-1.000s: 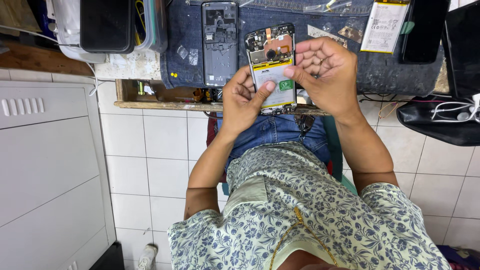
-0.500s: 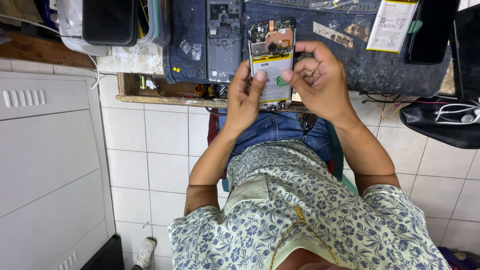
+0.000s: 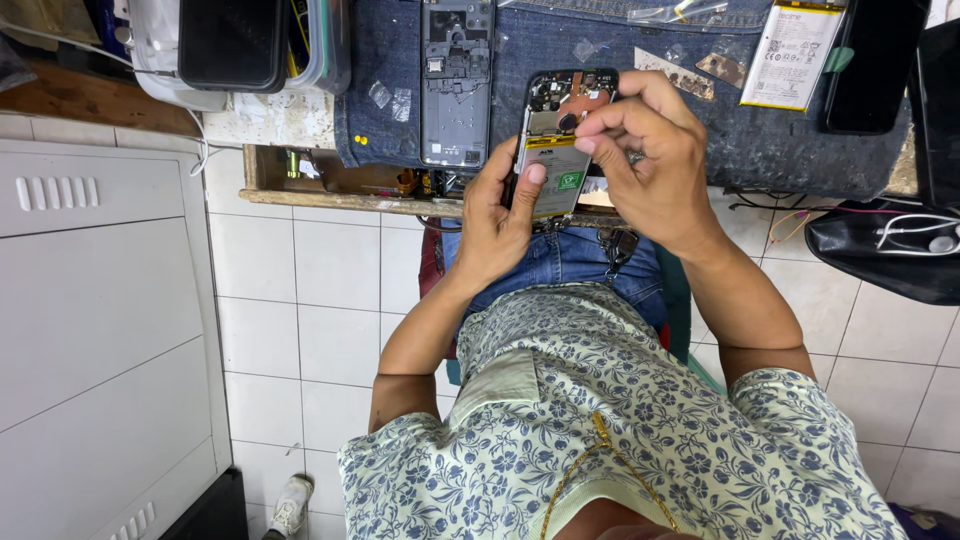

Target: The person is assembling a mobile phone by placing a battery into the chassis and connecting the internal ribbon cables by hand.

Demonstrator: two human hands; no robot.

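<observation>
An opened smartphone [image 3: 553,150] with its back cover off shows a grey battery and circuit board. My left hand [image 3: 497,222] grips its lower half from the left, thumb resting on the battery. My right hand [image 3: 652,165] covers its right side, with the fingertips bunched together at the top edge of the battery, near a yellow strip. The phone is held above the front edge of a workbench covered by blue denim cloth [image 3: 385,120].
A grey phone frame [image 3: 457,85] lies on the cloth just left of my hands. A loose battery [image 3: 796,42] and a black phone [image 3: 866,66] lie at the right. A dark phone [image 3: 232,40] rests on a plastic box. A black bag [image 3: 880,255] with white cable sits at the right, and a white cabinet [image 3: 100,300] at the left.
My right fingers have closed together onto the top of the battery, where before they lay spread beside the phone. My left thumb has slid up along the battery.
</observation>
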